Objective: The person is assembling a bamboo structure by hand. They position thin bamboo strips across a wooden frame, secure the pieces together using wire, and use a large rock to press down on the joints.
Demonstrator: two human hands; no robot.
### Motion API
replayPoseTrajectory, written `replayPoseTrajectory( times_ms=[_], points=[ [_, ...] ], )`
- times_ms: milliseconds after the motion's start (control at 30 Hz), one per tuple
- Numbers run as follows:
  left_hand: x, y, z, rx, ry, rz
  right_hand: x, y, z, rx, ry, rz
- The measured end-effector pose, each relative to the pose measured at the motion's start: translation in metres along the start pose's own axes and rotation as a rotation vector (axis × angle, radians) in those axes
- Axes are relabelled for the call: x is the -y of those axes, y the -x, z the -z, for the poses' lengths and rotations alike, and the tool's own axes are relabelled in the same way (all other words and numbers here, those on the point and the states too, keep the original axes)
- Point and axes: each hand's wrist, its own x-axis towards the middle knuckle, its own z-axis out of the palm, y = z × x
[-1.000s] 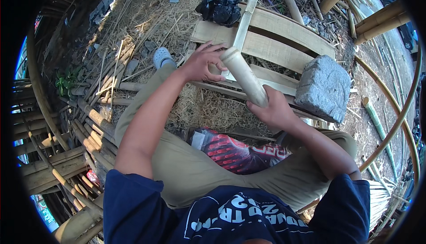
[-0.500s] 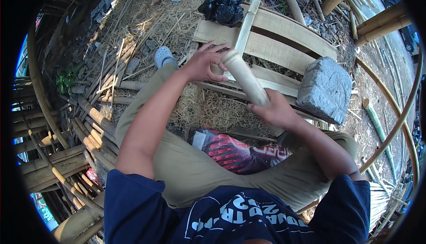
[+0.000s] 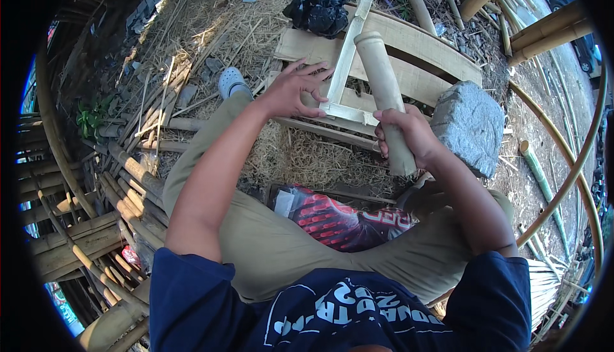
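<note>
My right hand (image 3: 409,136) grips a short, thick length of bamboo (image 3: 378,70) near its lower end. The bamboo is tilted, its far end over the slats of a low wooden bench (image 3: 409,74). Two pale bamboo strips meet in a corner on the bench: a long strip (image 3: 350,51) runs away from me, and a short strip (image 3: 350,114) runs toward my right hand. My left hand (image 3: 295,91) is spread open beside that corner, its thumb at or touching the joint. Whether the thumb presses on it I cannot tell.
A large grey stone block (image 3: 468,128) rests on the bench's right end. A black plastic bag (image 3: 318,8) lies at its far left. Bamboo poles (image 3: 137,166) are piled at my left. A red and black printed sack (image 3: 326,221) lies between my legs.
My right hand has swung the thick bamboo rightward, away from the corner of the strips, and it stands more upright. My left hand has barely moved; the corner now shows clearly.
</note>
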Motion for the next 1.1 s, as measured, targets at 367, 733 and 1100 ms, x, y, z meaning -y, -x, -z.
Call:
replayPoseTrajectory(
  times_ms=[367,733,1100],
  points=[
    [-0.003,-0.001,-0.002,-0.040,0.022,0.002,-0.006,0.019,-0.016,-0.284,1.020,0.614],
    [-0.007,-0.004,-0.002,-0.075,0.009,-0.044,-0.029,0.023,-0.008,-0.147,1.186,0.448],
    [0.000,0.008,0.001,-0.024,0.032,0.081,0.019,0.041,-0.037,-0.277,0.974,0.662]
  ],
)
